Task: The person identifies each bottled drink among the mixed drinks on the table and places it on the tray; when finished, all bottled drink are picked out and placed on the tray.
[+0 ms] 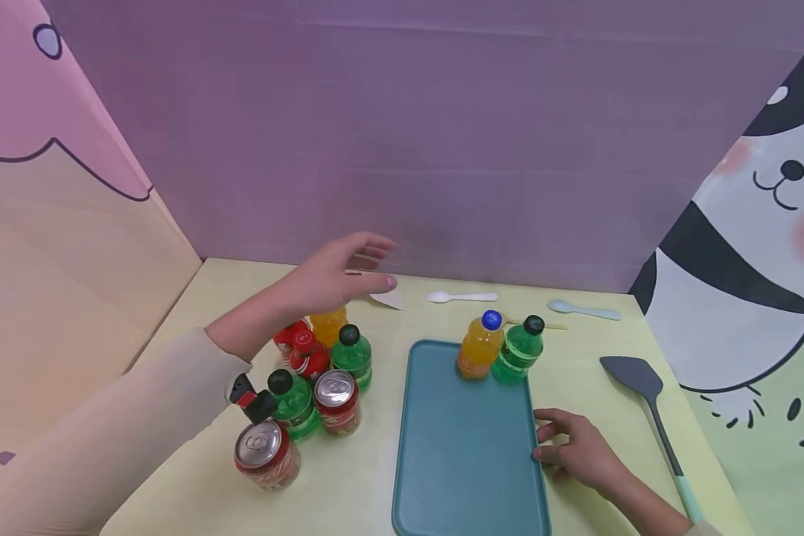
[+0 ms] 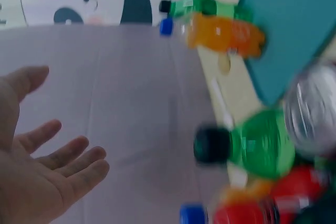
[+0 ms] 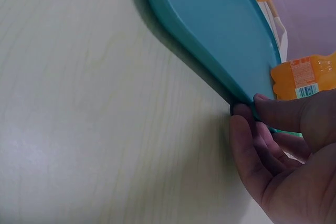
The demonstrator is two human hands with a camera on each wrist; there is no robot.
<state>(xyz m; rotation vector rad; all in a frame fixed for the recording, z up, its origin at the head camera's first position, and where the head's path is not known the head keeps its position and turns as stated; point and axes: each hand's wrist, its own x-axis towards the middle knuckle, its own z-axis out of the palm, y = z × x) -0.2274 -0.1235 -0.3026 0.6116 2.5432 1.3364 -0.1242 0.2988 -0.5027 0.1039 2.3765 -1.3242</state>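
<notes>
My left hand (image 1: 338,275) is raised over the far left of the table, fingers spread and nothing in them. Below it cluster an orange soda bottle (image 1: 328,325), red-capped bottles (image 1: 308,359), two green bottles (image 1: 353,359) with black caps and two red cans (image 1: 337,406) with silver tops. At the right long side of a teal tray (image 1: 469,454), my right hand (image 1: 579,450) pinches the rim, its thumb on top in the right wrist view. An orange bottle (image 1: 479,350) with a blue cap and a green bottle (image 1: 519,351) stand upright at the tray's far end.
Along the back lie a white spoon (image 1: 465,296), a pale blue spoon (image 1: 586,310) and a yellow utensil (image 1: 552,325) partly behind the bottles. A dark turner (image 1: 643,383) with a mint handle lies at the right. A purple backdrop (image 1: 429,149) rises behind the table.
</notes>
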